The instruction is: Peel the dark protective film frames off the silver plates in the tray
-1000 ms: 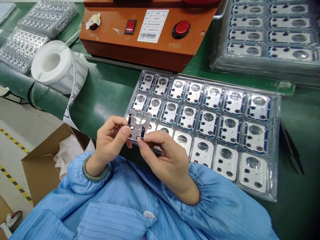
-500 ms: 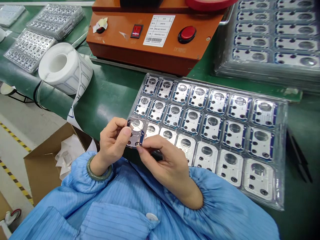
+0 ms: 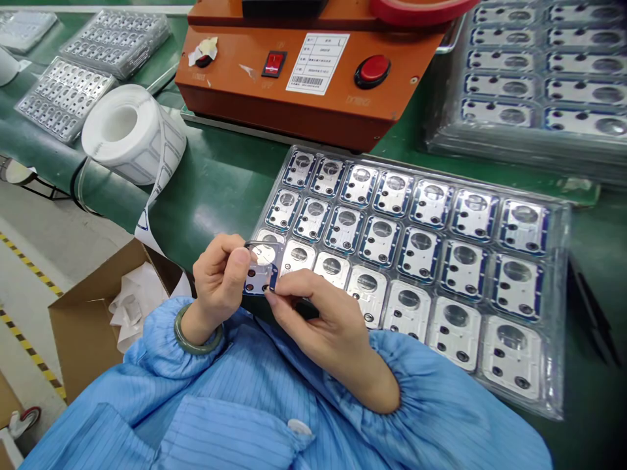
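Note:
Close to my body, my left hand is closed on the left side of a small metal plate, raised over the tray's near left corner. The plate has a large round opening and smaller dark holes. Along its right edge runs a thin blue strip, the side of a frame-like adhesive piece. My right hand pinches this strip at the lower right corner with thumb and forefinger. Beneath lies a clear plastic tray of similar plates; the two far rows have blue borders, the near row is plain silver.
An orange machine with red buttons stands behind the tray. A roll of white-backed stickers sits left, its strip hanging towards a cardboard box with scrap paper. Stacked trays are at the right, with black tweezers below.
The plate has tilted slightly in my left hand. My right fingers stay pinched at its lower right corner, shifted a little left. The whole view has moved slightly.

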The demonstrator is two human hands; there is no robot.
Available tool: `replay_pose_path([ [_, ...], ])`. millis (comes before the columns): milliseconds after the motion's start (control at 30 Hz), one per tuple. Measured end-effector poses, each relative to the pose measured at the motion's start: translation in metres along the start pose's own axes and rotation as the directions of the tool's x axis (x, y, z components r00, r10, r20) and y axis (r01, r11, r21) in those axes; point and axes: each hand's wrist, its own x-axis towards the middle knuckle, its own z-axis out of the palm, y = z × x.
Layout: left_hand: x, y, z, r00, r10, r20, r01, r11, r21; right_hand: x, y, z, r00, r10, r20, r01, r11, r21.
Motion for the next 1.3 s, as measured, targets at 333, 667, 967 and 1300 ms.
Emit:
replay_pose_path([
  [333, 0.000, 0.004, 0.000, 0.990, 0.076, -0.116, -0.051, 0.977, 0.207, 0.001, -0.002, -0.003, 0.998, -0.058, -0.012, 0.056, 0.996, -0.072],
  [667, 0.000, 0.005, 0.002, 0.989, 0.135, -0.062, -0.111, 0.949, 0.294, -0.003, 0.011, -0.001, 0.911, -0.413, -0.017, 0.359, 0.810, -0.463],
  [967, 0.000, 0.011, 0.004, 0.997, 0.025, -0.068, -0.007, 0.966, 0.258, -0.006, 0.010, -0.003, 0.889, -0.453, -0.062, 0.333, 0.735, -0.590],
  [1300, 0.001, 0.008, 0.007, 0.975, -0.051, -0.214, 0.076, 0.991, 0.112, -0.002, -0.002, -0.005, 0.996, -0.042, -0.076, 0.027, 0.982, -0.185],
])
